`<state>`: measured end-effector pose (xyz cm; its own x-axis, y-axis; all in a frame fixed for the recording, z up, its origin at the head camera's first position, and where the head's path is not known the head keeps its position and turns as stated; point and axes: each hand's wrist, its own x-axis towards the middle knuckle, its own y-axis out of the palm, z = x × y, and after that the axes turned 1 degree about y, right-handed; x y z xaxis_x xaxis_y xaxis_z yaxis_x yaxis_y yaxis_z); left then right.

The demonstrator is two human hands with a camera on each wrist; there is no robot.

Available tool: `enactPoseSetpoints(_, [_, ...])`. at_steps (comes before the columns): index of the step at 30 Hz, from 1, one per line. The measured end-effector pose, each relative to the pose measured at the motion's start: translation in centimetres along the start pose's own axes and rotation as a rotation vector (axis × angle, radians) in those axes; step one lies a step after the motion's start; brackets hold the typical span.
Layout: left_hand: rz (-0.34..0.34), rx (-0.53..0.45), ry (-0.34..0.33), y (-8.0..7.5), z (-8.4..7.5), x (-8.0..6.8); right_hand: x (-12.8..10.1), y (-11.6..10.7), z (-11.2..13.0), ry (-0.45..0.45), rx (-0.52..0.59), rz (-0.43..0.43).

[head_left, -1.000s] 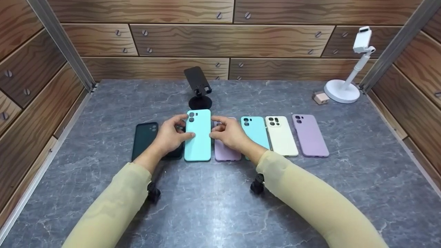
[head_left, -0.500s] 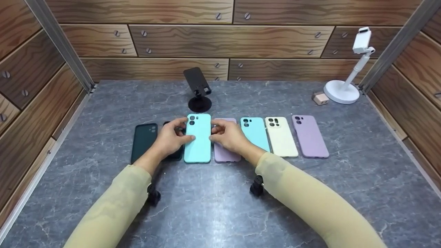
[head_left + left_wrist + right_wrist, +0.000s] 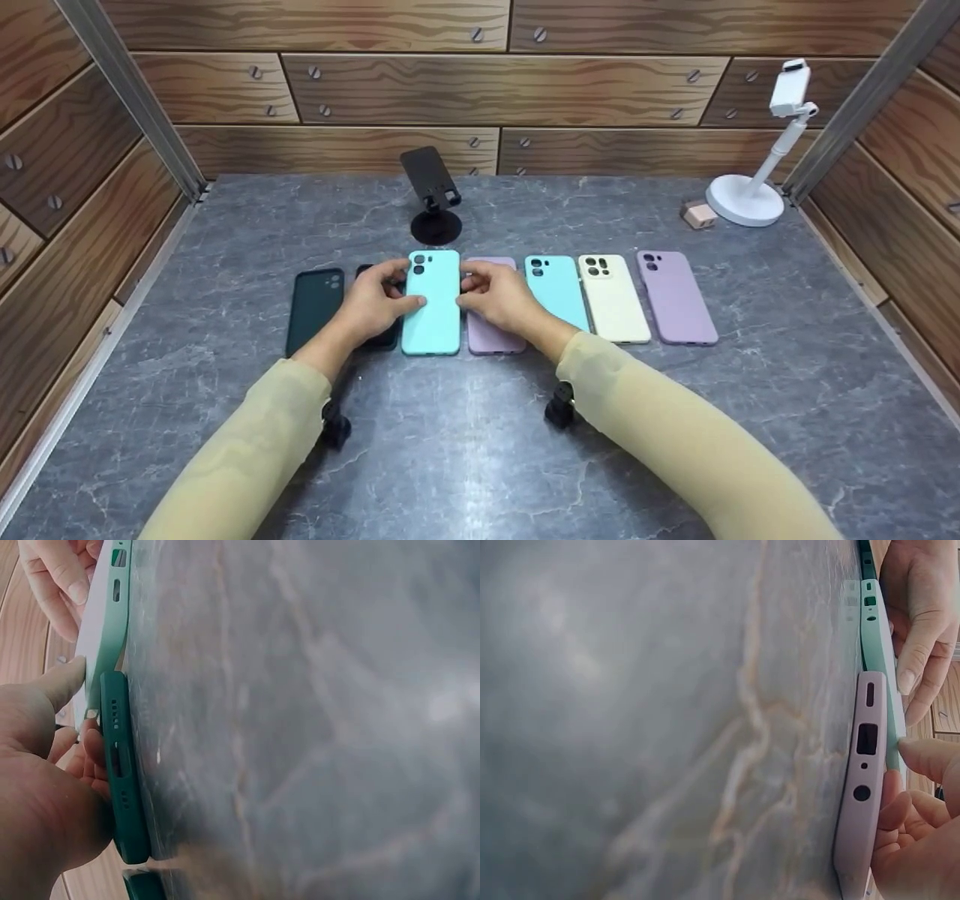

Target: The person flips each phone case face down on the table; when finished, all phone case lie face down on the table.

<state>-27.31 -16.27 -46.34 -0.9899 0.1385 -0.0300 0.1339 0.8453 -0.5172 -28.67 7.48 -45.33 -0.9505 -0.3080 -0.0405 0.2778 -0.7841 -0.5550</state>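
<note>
A mint phone case (image 3: 431, 307) lies back-up in the middle of a row of cases on the grey marble table (image 3: 465, 450). My left hand (image 3: 396, 288) pinches its left edge, thumb on its back, and the left wrist view shows that thumb against the mint case (image 3: 103, 637). My right hand (image 3: 475, 288) pinches its right edge. A dark green case (image 3: 382, 337), seen edge-on as the dark green case (image 3: 124, 780), lies partly under my left hand. A lilac case (image 3: 491, 339) lies partly under my right hand and shows its ports as the lilac case (image 3: 862, 780).
Another dark green case (image 3: 313, 309) lies at the row's left end. To the right lie a second mint case (image 3: 556, 292), a cream case (image 3: 613, 298) and another lilac case (image 3: 676, 298). Behind stand a black phone stand (image 3: 433, 196), a white stand (image 3: 756, 187) and a small pink block (image 3: 698, 215).
Both hands have drawn the mint case slightly toward me, away from the black stand. The other cases have not moved.
</note>
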Motion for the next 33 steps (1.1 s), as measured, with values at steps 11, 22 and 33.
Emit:
enactPoseSetpoints(11, [-0.016, 0.001, -0.012, -0.7, -0.7, -0.1, 0.3, -0.1, 0.4, -0.015, 0.013, -0.02])
enactPoseSetpoints(22, [-0.116, 0.02, 0.007, -4.5, -0.3, -1.0, 0.4, 0.2, 2.3, -0.039, 0.03, -0.048])
enactPoseSetpoints(33, [-0.126, 0.037, -0.054, -6.3, 1.2, -1.4, 0.9, 3.4, 4.7, -0.078, 0.01, 0.011])
